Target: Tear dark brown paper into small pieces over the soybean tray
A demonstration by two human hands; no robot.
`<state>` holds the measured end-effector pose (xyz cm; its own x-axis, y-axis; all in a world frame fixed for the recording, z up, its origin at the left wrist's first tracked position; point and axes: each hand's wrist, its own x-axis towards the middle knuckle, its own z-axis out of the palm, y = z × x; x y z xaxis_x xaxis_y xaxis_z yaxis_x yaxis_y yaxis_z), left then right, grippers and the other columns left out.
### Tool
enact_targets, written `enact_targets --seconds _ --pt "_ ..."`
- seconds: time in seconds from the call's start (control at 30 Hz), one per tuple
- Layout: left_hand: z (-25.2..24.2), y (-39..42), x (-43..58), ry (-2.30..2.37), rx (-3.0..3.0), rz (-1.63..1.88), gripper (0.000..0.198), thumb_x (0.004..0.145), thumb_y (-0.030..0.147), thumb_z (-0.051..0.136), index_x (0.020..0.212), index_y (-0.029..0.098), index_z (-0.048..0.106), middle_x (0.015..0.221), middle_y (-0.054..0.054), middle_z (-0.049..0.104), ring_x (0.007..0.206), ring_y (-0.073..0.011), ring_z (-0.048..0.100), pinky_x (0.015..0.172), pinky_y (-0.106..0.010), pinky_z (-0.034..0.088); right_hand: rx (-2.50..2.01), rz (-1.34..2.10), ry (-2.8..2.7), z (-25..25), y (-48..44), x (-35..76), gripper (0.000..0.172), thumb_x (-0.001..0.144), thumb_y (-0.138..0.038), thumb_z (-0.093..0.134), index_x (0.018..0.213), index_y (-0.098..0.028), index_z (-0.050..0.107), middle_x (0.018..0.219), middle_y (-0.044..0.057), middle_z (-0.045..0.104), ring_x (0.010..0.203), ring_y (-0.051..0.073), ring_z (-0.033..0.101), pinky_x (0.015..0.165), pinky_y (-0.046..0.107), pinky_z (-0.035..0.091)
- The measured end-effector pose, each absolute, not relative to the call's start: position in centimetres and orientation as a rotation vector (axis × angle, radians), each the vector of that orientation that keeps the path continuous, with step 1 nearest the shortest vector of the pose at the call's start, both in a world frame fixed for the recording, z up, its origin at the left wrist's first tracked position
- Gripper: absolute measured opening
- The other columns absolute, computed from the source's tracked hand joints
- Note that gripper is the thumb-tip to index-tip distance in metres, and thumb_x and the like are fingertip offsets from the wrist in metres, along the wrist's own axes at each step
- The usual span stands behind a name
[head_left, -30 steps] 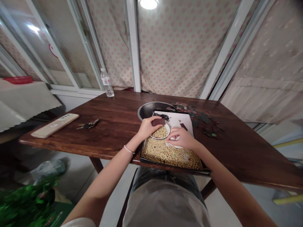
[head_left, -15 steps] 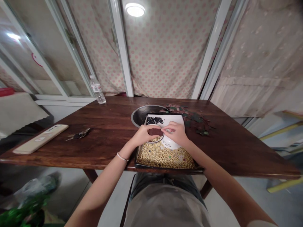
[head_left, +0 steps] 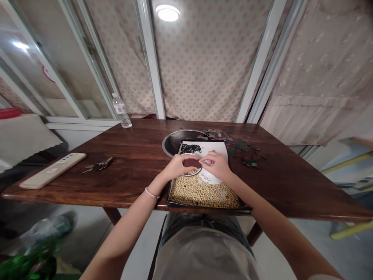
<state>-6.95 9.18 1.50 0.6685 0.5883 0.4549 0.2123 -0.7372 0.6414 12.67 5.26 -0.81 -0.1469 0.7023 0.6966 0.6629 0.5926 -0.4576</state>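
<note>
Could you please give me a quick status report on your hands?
Left hand at small bowl; right hand over white dish; soybeans in tray beneath.

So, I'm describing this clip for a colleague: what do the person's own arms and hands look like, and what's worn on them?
The left hand and right hand are gloveless, and the arms are bare. A thin white beaded bracelet circles the left wrist. A pale sleeve edge shows at the frame's bottom, on the right arm.

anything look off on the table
Yes: dark green and pink scraps lie scattered on the wooden table, just right of the black tray. They look odd as loose litter beside the neatly contained soybeans.
</note>
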Motion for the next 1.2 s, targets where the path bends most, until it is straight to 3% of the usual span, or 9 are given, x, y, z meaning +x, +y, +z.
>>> enact_targets --seconds 1.0,1.2 --pt "1.5 9.0 -7.0 0.629 2.338 0.950 0.032 0.071 0.024 0.068 0.103 0.019 0.066 0.103 -0.006 0.070 0.097 -0.0196 0.064 0.092 -0.036 0.047 -1.108 0.093 -2.033 -0.1 3.9 12.2 0.013 0.072 -0.015 0.058 0.066 -0.020 0.067 0.053 -0.003 0.044 0.051 0.010 0.045 0.054 0.022 0.034" --pt "1.5 9.0 -7.0 0.609 2.334 0.945 0.032 0.072 0.024 0.068 0.103 0.020 0.065 0.104 -0.005 0.069 0.098 -0.0188 0.064 0.092 -0.035 0.047 -1.127 0.109 -1.914 -0.5 4.3 12.2 0.012 0.075 -0.021 0.059 0.069 -0.020 0.069 0.053 -0.004 0.042 0.050 0.010 0.044 0.053 0.023 0.033"
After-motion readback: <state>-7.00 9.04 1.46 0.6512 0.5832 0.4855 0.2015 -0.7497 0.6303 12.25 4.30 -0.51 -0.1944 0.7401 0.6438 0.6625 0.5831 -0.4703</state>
